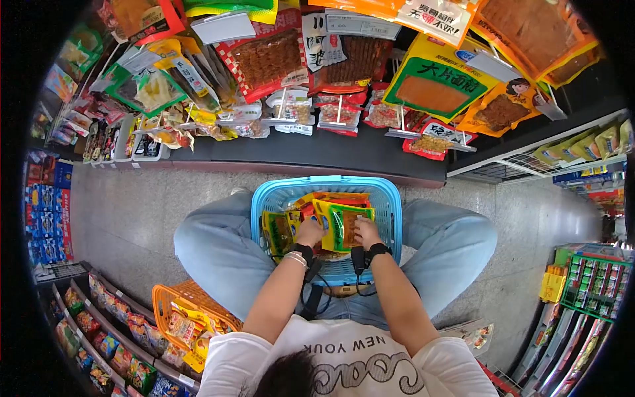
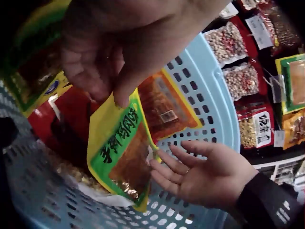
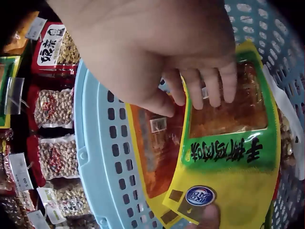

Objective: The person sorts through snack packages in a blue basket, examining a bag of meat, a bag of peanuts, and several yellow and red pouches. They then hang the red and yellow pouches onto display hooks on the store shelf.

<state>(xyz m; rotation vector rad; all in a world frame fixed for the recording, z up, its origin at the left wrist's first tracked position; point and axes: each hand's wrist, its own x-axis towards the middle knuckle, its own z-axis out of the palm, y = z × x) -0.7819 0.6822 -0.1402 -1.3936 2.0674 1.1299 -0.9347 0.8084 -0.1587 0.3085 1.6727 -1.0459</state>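
A yellow-and-green snack packet (image 1: 338,221) with a clear window stands in the blue shopping basket (image 1: 393,198). My left hand (image 1: 309,233) pinches its yellow top end between thumb and fingers, as the left wrist view shows on the packet (image 2: 110,125). On the opposite side, my right hand (image 1: 366,233) has its fingers extended along the clear window, touching the packet (image 3: 228,152). Behind it leans an orange packet with a yellow edge (image 2: 167,107). More yellow, green and red packets (image 1: 276,228) lie in the basket, partly hidden by the left hand.
The basket sits between the person's knees (image 1: 221,231). Ahead is a shelf (image 1: 297,162) with hanging snack packets (image 1: 433,83). An orange basket (image 1: 172,291) with packets stands at the lower left, near a snack rack (image 1: 126,331). Another rack (image 1: 595,284) stands at right.
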